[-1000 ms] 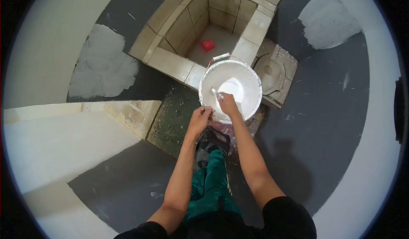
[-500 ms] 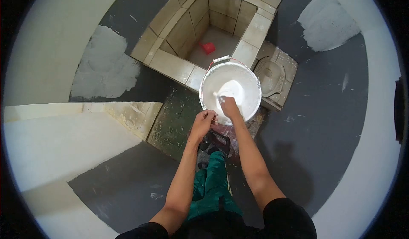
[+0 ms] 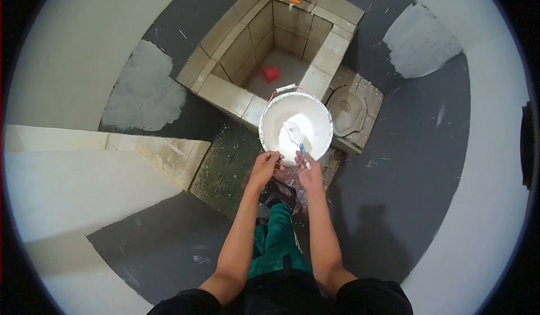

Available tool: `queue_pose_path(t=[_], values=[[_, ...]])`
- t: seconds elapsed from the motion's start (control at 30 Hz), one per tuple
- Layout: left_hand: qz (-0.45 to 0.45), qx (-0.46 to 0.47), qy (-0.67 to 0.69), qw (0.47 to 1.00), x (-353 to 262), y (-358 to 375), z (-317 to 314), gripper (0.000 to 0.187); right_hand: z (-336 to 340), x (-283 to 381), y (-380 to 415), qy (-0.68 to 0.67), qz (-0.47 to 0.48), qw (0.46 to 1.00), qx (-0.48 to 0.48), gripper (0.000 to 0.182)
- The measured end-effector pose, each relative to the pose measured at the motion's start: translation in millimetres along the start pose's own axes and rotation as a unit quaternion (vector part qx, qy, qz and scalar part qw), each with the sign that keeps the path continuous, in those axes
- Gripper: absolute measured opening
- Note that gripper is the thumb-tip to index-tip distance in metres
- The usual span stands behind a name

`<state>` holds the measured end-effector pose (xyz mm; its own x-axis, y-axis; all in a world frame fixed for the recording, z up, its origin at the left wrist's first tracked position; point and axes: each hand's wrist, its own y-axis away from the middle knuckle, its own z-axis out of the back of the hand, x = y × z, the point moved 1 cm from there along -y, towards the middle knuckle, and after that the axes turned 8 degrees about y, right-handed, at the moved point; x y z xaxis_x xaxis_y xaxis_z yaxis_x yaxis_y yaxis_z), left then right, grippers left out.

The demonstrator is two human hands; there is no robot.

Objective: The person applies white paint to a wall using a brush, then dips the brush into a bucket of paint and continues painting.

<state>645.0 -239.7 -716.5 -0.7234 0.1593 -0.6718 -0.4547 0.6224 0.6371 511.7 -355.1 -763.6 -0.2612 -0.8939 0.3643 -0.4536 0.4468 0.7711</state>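
A white bucket stands in front of me by the corner of the tiled basin, with white paint in its bottom. My right hand grips a paintbrush with a blue-marked handle, its white-coated bristles pointing away from me over the bucket's opening. At the near left of the rim, my left hand is closed on the bucket; its fingertips are partly hidden.
Beyond the bucket is a tiled basin with a red dipper inside and an orange-handled tap above. A squat toilet lies to its right. Grey walls bear pale patches. A low white ledge stands left.
My right hand has drawn back from inside the bucket to its near rim, and the brush now shows along its length. The left hand stays at the rim. The view has shifted slightly.
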Motion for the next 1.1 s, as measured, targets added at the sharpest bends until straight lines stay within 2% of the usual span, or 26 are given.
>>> queue_pose_path(t=[0.17, 0.3, 0.4, 0.5, 0.6, 0.7, 0.8, 0.9, 1.0, 1.1], values=[[0.005, 0.006, -0.039, 0.999, -21, 25, -28, 0.025, -5, -8, 34, 0.095, 0.002, 0.994, 0.047, 0.023], [-0.007, 0.009, -0.054, 0.998, -38, 41, -46, 0.026, -22, -3, 52, 0.135, 0.037, 0.99, -0.009, 0.03], [-0.011, 0.015, -0.056, 0.998, -47, 52, -53, 0.026, -34, 6, 65, 0.144, 0.017, 0.989, -0.019, 0.032], [-0.024, 0.021, -0.082, 0.996, -54, 64, -56, 0.027, -44, 6, 66, 0.254, 0.033, 0.965, -0.057, 0.035], [-0.044, 0.031, -0.107, 0.993, -63, 71, -59, 0.027, -51, 22, 85, 0.219, -0.024, 0.975, -0.008, 0.038], [-0.053, 0.039, -0.107, 0.992, -68, 73, -62, 0.028, -59, 27, 102, 0.275, 0.051, 0.958, 0.063, 0.039], [-0.053, 0.04, -0.109, 0.992, -72, 78, -69, 0.028, -63, 21, 100, 0.377, 0.166, 0.911, -0.015, 0.043], [-0.061, 0.048, -0.113, 0.991, -78, 79, -74, 0.027, -65, 26, 105, 0.432, 0.249, 0.866, -0.03, 0.045], [-0.076, 0.059, -0.12, 0.988, -81, 79, -74, 0.028, -69, 31, 109, 0.473, 0.217, 0.852, -0.048, 0.041], [-0.095, 0.065, -0.126, 0.985, -84, 78, -75, 0.029, -70, 36, 111, 0.374, 0.153, 0.915, 0.013, 0.033]])
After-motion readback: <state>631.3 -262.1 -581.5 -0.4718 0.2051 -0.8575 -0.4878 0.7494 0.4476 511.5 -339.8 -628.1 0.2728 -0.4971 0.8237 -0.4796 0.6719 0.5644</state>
